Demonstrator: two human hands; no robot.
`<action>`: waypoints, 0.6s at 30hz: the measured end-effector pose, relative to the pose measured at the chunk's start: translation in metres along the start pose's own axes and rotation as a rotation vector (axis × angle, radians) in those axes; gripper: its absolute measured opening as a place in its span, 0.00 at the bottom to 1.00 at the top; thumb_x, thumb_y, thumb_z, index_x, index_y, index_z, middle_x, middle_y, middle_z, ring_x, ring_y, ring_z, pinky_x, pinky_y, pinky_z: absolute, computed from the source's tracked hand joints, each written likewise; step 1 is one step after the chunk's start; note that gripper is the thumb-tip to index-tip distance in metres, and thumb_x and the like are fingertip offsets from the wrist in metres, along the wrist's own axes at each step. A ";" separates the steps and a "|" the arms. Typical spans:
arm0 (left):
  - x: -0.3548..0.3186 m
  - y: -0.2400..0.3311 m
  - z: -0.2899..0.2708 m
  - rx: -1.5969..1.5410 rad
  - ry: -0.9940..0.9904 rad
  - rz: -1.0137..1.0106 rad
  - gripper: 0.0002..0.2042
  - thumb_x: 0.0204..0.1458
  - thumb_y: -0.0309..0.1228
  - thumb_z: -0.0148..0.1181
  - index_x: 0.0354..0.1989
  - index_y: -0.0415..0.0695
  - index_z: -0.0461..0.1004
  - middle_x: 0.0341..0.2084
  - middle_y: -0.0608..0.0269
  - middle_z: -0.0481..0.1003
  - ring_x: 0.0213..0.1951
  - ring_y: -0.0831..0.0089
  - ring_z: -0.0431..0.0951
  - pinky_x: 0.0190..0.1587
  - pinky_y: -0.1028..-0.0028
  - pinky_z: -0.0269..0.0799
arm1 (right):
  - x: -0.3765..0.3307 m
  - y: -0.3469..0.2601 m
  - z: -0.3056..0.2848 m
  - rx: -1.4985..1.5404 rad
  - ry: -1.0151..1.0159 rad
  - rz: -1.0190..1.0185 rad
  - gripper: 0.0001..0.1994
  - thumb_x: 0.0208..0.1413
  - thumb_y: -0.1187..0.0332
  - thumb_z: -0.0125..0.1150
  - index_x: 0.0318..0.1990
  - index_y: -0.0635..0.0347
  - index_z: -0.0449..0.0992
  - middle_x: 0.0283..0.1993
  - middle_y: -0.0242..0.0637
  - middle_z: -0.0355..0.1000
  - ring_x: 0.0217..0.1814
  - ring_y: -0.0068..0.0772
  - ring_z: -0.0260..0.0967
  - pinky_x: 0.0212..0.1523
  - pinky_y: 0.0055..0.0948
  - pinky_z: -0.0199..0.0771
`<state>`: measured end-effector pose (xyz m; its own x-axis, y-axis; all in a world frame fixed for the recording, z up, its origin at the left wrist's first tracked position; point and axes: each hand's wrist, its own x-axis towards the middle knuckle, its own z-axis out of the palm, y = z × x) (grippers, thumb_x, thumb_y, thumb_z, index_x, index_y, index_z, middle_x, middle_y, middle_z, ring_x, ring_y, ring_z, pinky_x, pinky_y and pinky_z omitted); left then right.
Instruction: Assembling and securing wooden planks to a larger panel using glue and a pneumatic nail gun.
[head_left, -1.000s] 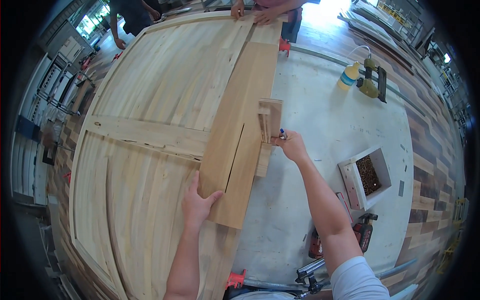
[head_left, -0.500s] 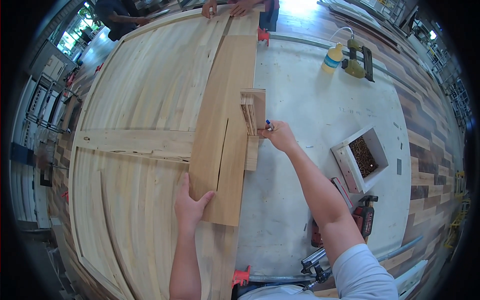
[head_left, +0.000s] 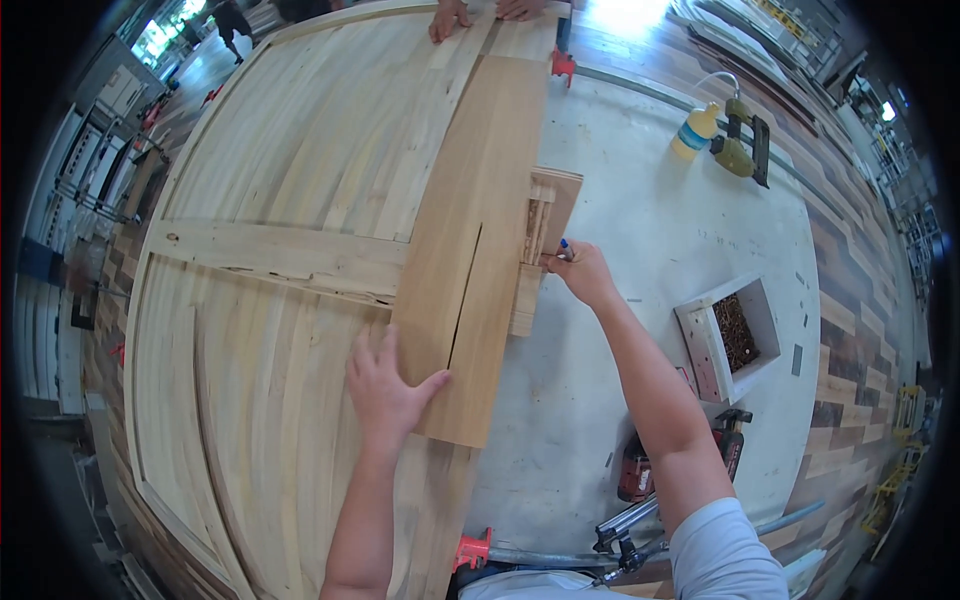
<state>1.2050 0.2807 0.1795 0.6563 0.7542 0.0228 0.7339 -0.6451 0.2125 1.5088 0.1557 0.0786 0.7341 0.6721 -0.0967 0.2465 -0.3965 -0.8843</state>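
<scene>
A long plain board [head_left: 470, 180] with a narrow dark slot lies along the right edge of a large pale wooden door panel [head_left: 310, 160]. My left hand [head_left: 385, 390] rests at the board's near left edge, fingers stretched and spread, thumb on its face. In my closed right hand [head_left: 583, 272] is a pen with a blue end [head_left: 565, 246]. Those fingers are against a block of stacked plywood pieces [head_left: 545, 215] at the board's right edge, with a small wood strip [head_left: 524, 300] below it. Where the pen's tip is, I cannot see.
Another person's hands [head_left: 485, 12] rest at the panel's far end. On the white table [head_left: 620, 350] are a glue bottle [head_left: 695, 130], a nail gun [head_left: 742, 145], a box of screws [head_left: 735, 335] and a red-black power tool [head_left: 637, 470]. Red-ended bar clamps [head_left: 472, 550] cross both ends.
The plywood block has shifted right against the board and turned somewhat. My left fingers have spread wider. The other person's left-side hand opened out, and the whole view has shifted a little.
</scene>
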 end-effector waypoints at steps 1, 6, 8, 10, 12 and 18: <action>0.004 0.006 0.003 -0.043 0.029 0.112 0.43 0.37 0.52 0.70 0.62 0.44 0.62 0.57 0.47 0.64 0.62 0.51 0.59 0.63 0.58 0.56 | 0.001 0.001 -0.001 -0.031 -0.013 0.011 0.11 0.50 0.65 0.64 0.37 0.63 0.78 0.27 0.41 0.76 0.27 0.32 0.70 0.35 0.30 0.70; 0.057 0.072 0.043 -0.536 -0.032 0.337 0.42 0.41 0.51 0.68 0.61 0.37 0.61 0.61 0.47 0.61 0.65 0.54 0.57 0.66 0.59 0.53 | -0.004 -0.009 0.002 0.008 -0.006 -0.057 0.10 0.51 0.66 0.63 0.36 0.64 0.79 0.28 0.39 0.77 0.29 0.27 0.72 0.35 0.29 0.71; 0.077 0.101 0.052 -0.618 0.018 0.272 0.42 0.39 0.54 0.68 0.58 0.37 0.64 0.58 0.50 0.65 0.62 0.57 0.61 0.62 0.60 0.59 | -0.005 -0.013 0.000 0.006 -0.023 -0.042 0.09 0.51 0.67 0.63 0.36 0.64 0.79 0.28 0.38 0.77 0.29 0.26 0.73 0.34 0.28 0.71; 0.087 0.121 0.052 -0.558 0.066 0.235 0.40 0.37 0.55 0.69 0.55 0.38 0.67 0.54 0.53 0.67 0.58 0.59 0.64 0.59 0.61 0.60 | -0.001 0.001 -0.002 0.051 -0.025 -0.046 0.08 0.52 0.68 0.63 0.37 0.63 0.79 0.29 0.36 0.78 0.30 0.21 0.72 0.34 0.27 0.71; 0.092 0.130 0.052 -0.487 0.107 0.193 0.39 0.35 0.56 0.69 0.52 0.38 0.70 0.50 0.56 0.70 0.54 0.61 0.67 0.56 0.62 0.62 | -0.003 0.000 -0.004 -0.036 -0.049 -0.066 0.07 0.52 0.72 0.62 0.37 0.64 0.78 0.29 0.34 0.77 0.31 0.18 0.71 0.34 0.24 0.71; 0.107 0.132 0.065 -0.351 0.130 0.155 0.19 0.37 0.46 0.66 0.33 0.46 0.75 0.37 0.64 0.70 0.46 0.67 0.66 0.51 0.68 0.59 | 0.003 0.002 -0.001 -0.014 0.014 -0.033 0.05 0.52 0.78 0.57 0.35 0.63 0.78 0.23 0.27 0.70 0.26 0.16 0.60 0.27 0.23 0.63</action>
<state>1.3830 0.2683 0.1464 0.7103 0.6749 0.1999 0.5088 -0.6886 0.5168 1.5121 0.1558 0.0766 0.7342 0.6763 -0.0605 0.2797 -0.3825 -0.8806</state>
